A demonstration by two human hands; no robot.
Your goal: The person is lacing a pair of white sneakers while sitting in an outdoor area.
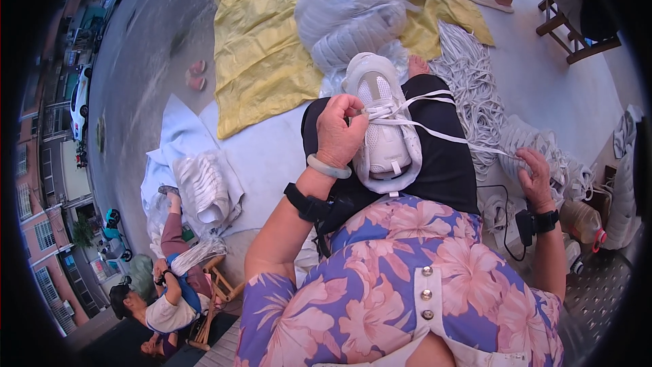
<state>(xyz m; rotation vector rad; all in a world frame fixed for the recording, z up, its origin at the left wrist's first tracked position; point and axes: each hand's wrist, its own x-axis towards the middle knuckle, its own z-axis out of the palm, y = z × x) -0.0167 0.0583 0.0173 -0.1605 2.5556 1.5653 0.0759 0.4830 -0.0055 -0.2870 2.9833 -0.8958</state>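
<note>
A white sneaker (388,146) rests on my lap over dark trousers, its toe pointing away from me. White shoelace (435,134) runs through its upper eyelets and stretches out to the right. At the shoe's left side, my left hand (341,129) is closed, with thumb and fingers pinching the lace near the tongue. Off to the right, my right hand (536,180) pinches the far part of that lace, which is drawn out nearly straight. Another loose lace strand loops over my right thigh.
A heap of white laces (467,85) lies beyond my right knee. Plastic-wrapped bundles (356,13) sit on a yellow sheet (261,61). Stacked shoe parts (536,146) and a plastic jug (585,223) are at right. Another person (173,292) sits at lower left; a wooden stool (574,34) stands far right.
</note>
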